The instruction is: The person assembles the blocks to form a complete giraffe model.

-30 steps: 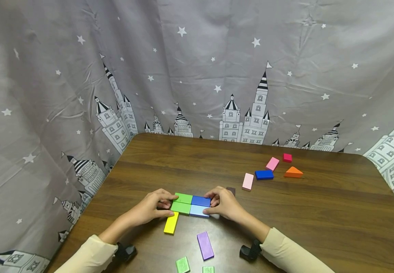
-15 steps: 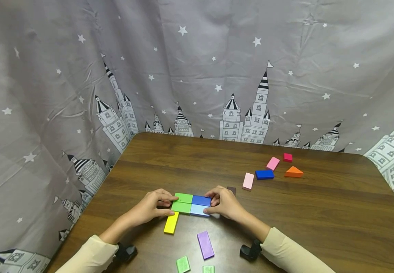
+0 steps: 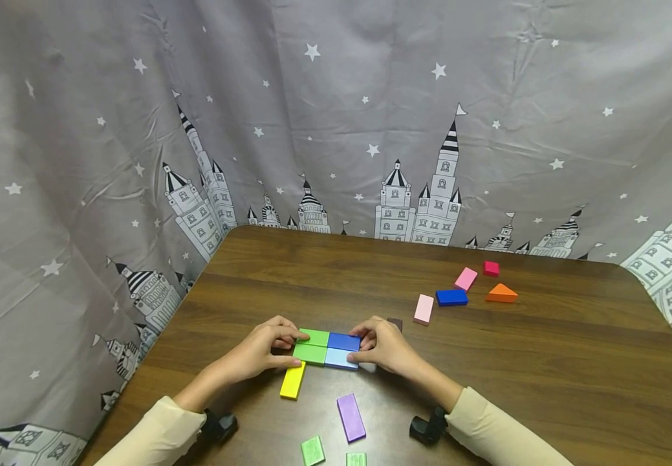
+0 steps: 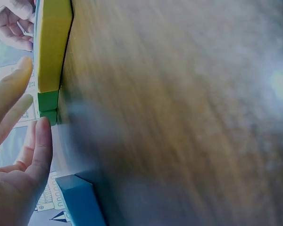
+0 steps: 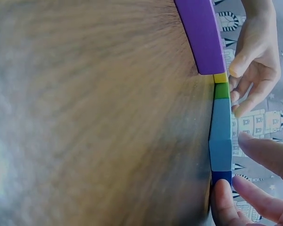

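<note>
Two green blocks [image 3: 310, 353], a dark blue block [image 3: 344, 342] and a light blue block [image 3: 340, 358] lie flat together in a two-by-two rectangle. My left hand [image 3: 260, 348] is at the left end; its index fingertip overlaps the far green block, and its thumb is by a yellow block [image 3: 292, 380]. In the left wrist view its fingers and thumb are spread apart. At the right end, my right hand [image 3: 383, 345] has a finger against the dark blue block [image 5: 221, 177], and its thumb stands just off the light blue block [image 5: 220, 153].
A purple block [image 3: 351, 417] and two light green blocks [image 3: 312, 451] lie nearer me. Farther right are two pink blocks [image 3: 423, 309], a blue block [image 3: 451, 298], an orange triangle [image 3: 501, 294] and a red block [image 3: 491, 268]. A dark brown block [image 3: 395, 322] shows behind my right hand.
My left hand has shifted slightly to the right at the green blocks, its index finger reaching a little further over. The right hand and the blocks stay nearly as they were.
</note>
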{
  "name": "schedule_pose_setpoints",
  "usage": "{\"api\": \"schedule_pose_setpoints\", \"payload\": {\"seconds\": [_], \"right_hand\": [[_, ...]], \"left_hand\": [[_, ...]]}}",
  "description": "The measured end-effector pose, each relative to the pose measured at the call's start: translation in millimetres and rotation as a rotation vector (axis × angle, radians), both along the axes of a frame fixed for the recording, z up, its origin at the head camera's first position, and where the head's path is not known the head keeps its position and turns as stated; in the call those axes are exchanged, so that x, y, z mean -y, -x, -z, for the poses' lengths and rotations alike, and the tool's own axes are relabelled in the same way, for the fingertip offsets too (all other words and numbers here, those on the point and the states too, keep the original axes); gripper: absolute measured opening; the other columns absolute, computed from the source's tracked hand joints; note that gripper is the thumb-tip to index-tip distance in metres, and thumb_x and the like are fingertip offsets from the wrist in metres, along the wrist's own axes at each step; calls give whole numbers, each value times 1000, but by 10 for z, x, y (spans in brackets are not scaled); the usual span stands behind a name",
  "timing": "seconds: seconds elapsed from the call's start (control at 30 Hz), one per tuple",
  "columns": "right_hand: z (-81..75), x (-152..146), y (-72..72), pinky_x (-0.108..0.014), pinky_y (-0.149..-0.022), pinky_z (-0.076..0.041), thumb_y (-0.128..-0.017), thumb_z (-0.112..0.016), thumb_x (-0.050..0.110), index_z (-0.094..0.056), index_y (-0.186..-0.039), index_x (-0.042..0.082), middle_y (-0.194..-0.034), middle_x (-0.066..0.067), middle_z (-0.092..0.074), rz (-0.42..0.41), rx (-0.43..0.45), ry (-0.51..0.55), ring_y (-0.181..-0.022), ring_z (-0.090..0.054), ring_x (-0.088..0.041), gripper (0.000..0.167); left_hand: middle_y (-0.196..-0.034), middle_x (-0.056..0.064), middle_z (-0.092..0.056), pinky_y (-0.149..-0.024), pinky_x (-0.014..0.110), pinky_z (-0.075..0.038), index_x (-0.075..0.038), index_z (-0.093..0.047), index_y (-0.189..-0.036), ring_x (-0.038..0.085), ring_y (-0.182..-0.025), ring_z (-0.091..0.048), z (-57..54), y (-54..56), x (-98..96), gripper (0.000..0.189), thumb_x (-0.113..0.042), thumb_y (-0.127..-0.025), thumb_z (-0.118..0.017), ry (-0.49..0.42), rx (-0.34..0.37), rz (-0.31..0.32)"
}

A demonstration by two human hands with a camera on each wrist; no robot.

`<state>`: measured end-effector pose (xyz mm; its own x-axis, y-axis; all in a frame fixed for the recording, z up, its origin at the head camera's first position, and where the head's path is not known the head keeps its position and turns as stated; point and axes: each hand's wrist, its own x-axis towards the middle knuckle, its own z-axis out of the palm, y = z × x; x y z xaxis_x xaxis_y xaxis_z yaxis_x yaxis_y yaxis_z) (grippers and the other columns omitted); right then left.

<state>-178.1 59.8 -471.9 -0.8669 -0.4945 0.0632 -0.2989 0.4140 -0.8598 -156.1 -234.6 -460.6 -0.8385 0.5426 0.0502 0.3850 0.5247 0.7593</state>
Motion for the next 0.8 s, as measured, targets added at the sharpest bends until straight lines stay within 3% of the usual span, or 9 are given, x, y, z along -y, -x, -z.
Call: {"api": "schedule_pose_setpoints", "payload": {"seconds": [0.33, 0.57, 0.8], "right_hand": [[-104, -81, -59, -21, -64, -54, -79, -86, 8, -71, -105, -7, -92, -12, -63, -8, -62, 50, -72, -60, -10, 34], [-137, -191, -145, -24, -66, -56, -81, -84, 8, -71, -107, -6, -91, -14, -66, -160, -43, 135, -75, -63, -16, 32], [-105, -263, -301, -27, -69, -58, -81, -84, 8, -69, -110, -6, -94, -17, -65, -315, 26, 180, -79, -64, -23, 35]], "left_hand": [[-113, 6, -54, -90, 35, -55, -7, -71, -122, 21, -101, -59, 2, 35, -27, 40, -17, -85, -82, 57, -17, -12], [-114, 8, -54, -93, 42, -54, -4, -71, -122, 25, -104, -57, 2, 28, -20, 40, -19, -86, -81, 50, -31, 8], [-114, 8, -54, -93, 40, -54, -3, -71, -121, 25, -103, -58, 0, 24, -24, 38, -17, -87, -80, 26, -28, 7]]}}
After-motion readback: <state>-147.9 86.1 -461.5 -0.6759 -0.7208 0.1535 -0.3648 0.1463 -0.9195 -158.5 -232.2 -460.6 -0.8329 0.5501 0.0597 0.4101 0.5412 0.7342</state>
